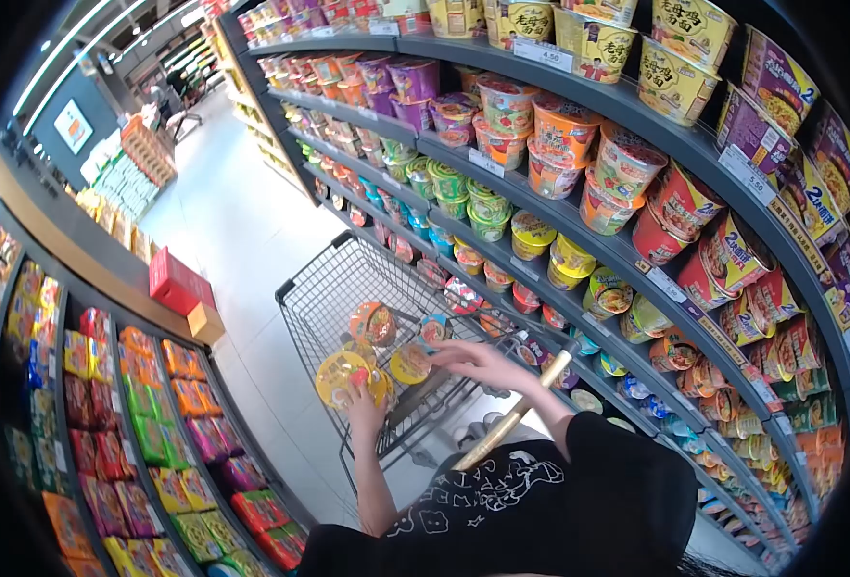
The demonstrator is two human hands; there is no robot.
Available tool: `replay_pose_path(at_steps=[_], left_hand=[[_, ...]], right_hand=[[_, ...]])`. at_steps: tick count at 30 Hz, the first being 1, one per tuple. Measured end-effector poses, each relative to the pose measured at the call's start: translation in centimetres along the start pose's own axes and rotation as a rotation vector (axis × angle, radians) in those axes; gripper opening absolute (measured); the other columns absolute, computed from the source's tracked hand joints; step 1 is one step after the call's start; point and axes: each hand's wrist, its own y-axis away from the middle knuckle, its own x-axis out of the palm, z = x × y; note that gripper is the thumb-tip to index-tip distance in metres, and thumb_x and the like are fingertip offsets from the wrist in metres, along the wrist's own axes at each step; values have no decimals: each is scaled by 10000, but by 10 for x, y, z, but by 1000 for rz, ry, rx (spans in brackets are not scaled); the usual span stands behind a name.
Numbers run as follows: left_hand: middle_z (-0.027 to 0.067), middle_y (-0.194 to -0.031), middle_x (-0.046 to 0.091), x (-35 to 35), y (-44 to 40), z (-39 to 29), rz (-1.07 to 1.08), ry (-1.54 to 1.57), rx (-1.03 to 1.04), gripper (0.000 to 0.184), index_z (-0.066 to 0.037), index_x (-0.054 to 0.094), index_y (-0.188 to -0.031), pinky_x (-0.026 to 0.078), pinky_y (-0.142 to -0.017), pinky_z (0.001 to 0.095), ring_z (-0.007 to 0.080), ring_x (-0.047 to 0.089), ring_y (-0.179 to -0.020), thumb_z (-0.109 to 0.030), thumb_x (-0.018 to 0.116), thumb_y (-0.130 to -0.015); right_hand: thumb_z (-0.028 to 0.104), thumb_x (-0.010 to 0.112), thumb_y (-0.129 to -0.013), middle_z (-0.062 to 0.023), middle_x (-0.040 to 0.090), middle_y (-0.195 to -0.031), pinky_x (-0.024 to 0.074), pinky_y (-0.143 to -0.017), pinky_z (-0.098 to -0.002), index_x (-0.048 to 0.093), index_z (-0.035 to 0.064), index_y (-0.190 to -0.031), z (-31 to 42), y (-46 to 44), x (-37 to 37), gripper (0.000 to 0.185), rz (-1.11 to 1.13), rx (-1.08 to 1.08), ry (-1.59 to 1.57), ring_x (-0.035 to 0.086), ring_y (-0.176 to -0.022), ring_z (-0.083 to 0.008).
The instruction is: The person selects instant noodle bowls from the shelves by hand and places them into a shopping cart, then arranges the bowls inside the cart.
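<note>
In the shopping cart [295, 313] sit several instant noodle cups. My left hand [363, 408] reaches in and grips a yellow noodle cup [332, 377] at its near side, the lid facing up. My right hand [478, 363] is stretched out flat over the cart, its fingertips beside another yellow noodle cup [407, 367]; whether they touch it I cannot tell. Farther into the cart lies an orange-red noodle cup [374, 323], and a blue-rimmed cup [433, 328] rests just beyond my right hand.
The cart's gold handlebar [516, 412] is close to my body. A curved shelf [531, 204] packed with noodle cups runs along the right. Low racks of bagged noodles [158, 430] line the left, and a red box [177, 279] stands beside the aisle floor [242, 207].
</note>
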Motion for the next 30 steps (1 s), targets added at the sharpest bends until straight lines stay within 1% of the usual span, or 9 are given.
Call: replay_pose_path(at_steps=[3, 7, 11, 13, 15, 17, 20, 23, 30], left_hand=[[251, -1318, 204, 0, -8, 4, 17, 9, 13, 697, -44, 297, -1242, 232, -966, 475, 452, 203, -1194, -360, 598, -699], [244, -1319, 208, 2, -12, 8, -15, 9, 15, 689, -43, 304, -1240, 230, -965, 474, 450, 200, -1195, -339, 607, -697], [225, -1302, 245, -6, -15, 2, -94, -15, 40, 688, -40, 286, -1239, 220, -959, 498, 451, 213, -1184, -220, 638, -675], [221, -1295, 261, -11, -17, -1, -131, -46, 70, 682, -41, 303, -1222, 246, -935, 499, 446, 244, -1165, -208, 650, -660], [213, -1272, 298, -8, -18, 1, -173, -53, 66, 684, -44, 313, -1213, 265, -918, 492, 443, 275, -1144, -199, 661, -644], [208, -1243, 333, -16, -19, -1, -202, -63, 63, 684, -48, 321, -1206, 268, -917, 487, 442, 288, -1134, -193, 667, -634], [209, -1225, 350, -11, -25, 5, -246, -53, 62, 653, -51, 348, -1183, 273, -900, 504, 415, 313, -1127, -189, 668, -632], [220, -1233, 345, -8, -26, 5, -256, -48, 57, 633, -40, 360, -1174, 269, -900, 519, 395, 301, -1152, -203, 662, -643], [238, -1310, 213, 5, -31, 4, -152, -63, -43, 709, -30, 281, -1235, 218, -940, 541, 402, 200, -1216, -291, 637, -679]], right_hand=[[79, 470, -828, -108, 586, -988, 417, -826, -289, 422, 24, -1173, 7, 45, -55, 352, -299, 40, 142, 539, -954, -175], [117, 443, -828, -137, 570, -984, 469, -725, -294, 404, -11, -1133, -33, 89, -114, 333, -986, 281, -279, 571, -879, -198], [202, 486, -810, -191, 529, -1029, 483, -688, -317, 342, -13, -1171, -81, 90, -179, 444, -1054, 195, -355, 574, -857, -232], [280, 529, -792, -181, 505, -1034, 490, -664, -337, 245, 23, -1222, -94, 80, -209, 576, -1100, 268, -340, 574, -830, -258], [386, 606, -722, -191, 504, -1008, 497, -629, -375, -6, 70, -1287, -107, 65, -234, 891, -1286, 420, -285, 569, -810, -277], [444, 623, -692, -203, 506, -1002, 496, -616, -375, -45, 71, -1288, -152, 61, -274, 970, -1352, 603, -137, 576, -753, -273], [489, 620, -678, -201, 528, -966, 493, -610, -359, -2, 62, -1289, -122, 47, -267, 971, -1323, 705, -237, 577, -713, -275], [542, 571, -693, -174, 562, -948, 486, -574, -317, 207, 48, -1263, -144, 55, -288, 838, -1195, 616, -231, 580, -646, -259], [447, 377, -851, -144, 587, -977, 477, -660, -258, 291, 80, -1239, -129, 48, -292, 541, -1172, 512, -341, 596, -756, -246]])
